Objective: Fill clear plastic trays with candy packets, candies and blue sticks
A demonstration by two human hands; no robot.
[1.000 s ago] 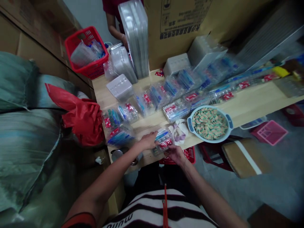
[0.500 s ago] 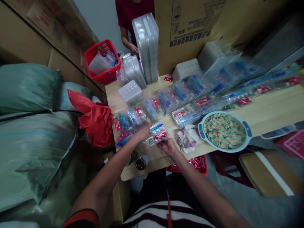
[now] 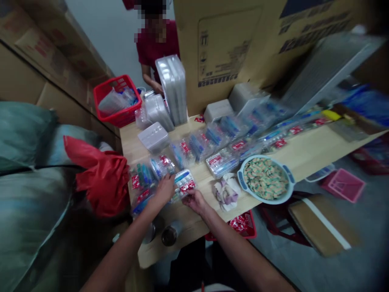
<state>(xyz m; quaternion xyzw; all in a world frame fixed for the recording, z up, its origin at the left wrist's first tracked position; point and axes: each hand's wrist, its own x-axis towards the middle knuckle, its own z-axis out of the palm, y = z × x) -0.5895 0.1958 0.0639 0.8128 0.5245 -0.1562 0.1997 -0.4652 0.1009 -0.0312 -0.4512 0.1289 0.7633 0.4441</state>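
A clear plastic tray [image 3: 189, 177] in front of me holds a blue stick-like item and a red-and-white packet. My right hand [image 3: 196, 201] is closed on the tray's near edge, thumb and fingers pinching it. At the tray's left side is my left hand [image 3: 165, 190], back up; its fingertips are blurred and partly hidden, and whether they touch the tray I cannot tell. Filled trays [image 3: 162, 165] lie just beyond that hand. A crumpled white-and-purple wrapper [image 3: 226, 192] rests to the right of my right hand.
A light-blue basin [image 3: 291, 187] of small wrapped pieces stands on the wooden table [image 3: 306, 164]. Rows of filled trays [image 3: 215, 136] run along it. A metal cup [image 3: 169, 235] is near the front edge. A person [image 3: 159, 44] sits across, behind stacked trays [image 3: 173, 89].
The view has shifted, so the table appears lower and further left. My left hand has moved slightly left relative to the tray. My right hand stays on the tray's near edge.
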